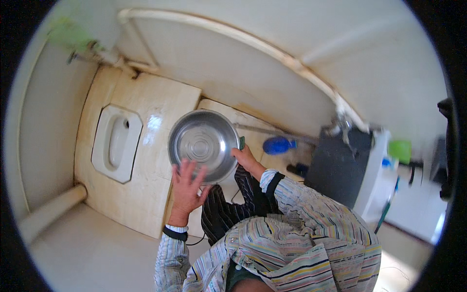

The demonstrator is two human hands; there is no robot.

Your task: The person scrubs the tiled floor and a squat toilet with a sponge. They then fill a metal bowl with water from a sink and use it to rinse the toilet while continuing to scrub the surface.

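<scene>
1. Basin (pixel 198 145), metal, round: approx. centre of frame, a bit L of mid, opening toward camera. Can't tell if held clear of the floor or resting on smth below.
2. R hand (pixel 247 158): closed on basin's R rim, fingers at the edge. Small green pad (pixel 242 142) just above the fingertips, by the rim; unclear if R hand grips it too.
3. L hand (pixel 187 187): fingers spread wide, blurred, over basin's lower-L rim; nothing seen in it. Contact w/ rim: can't tell.
4. Done, as far as visible: basin is in position, steadied on one side by R hand. Inside shows rings + bright glare; no loose items visible inside. Water or bare metal: can't tell.
5. Left, my judgement: handling looks mid-course, not finished, since R hand has the rim & L hand is right at it. Release not yet done. Amt. remaining: not readable from one view.
6. Surroundings: squat toilet pan (pixel 116 143) at L of frame, well apart from basin; blue object (pixel 278 145), type unclear, R of centre; dark grey slab (pixel 335 163) farther R, w/ tap (pixel 344 127) at its upper edge. None touched by the hands.
</scene>
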